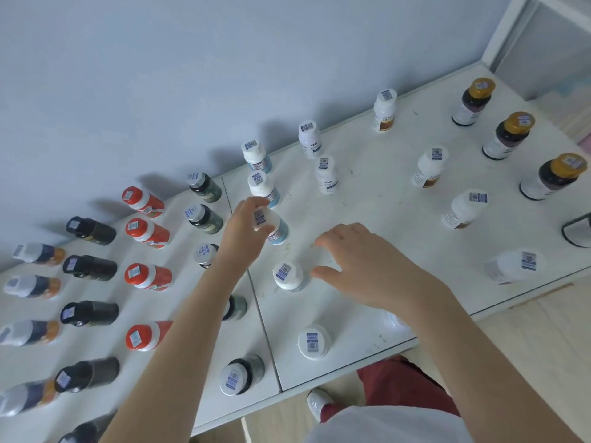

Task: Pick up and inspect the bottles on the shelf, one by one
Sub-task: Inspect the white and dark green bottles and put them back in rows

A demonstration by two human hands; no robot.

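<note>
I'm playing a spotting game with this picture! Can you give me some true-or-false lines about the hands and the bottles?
1. The left-hand grip holds a white-capped bottle. True.
2. The right-hand grip holds a bottle too. False: its fingers are spread and hold nothing.
3. The orange bottles stand at the far right. False: they stand left of the hands; the gold-capped bottles are at the far right.
4. The bottles stand on a white shelf. True.
</note>
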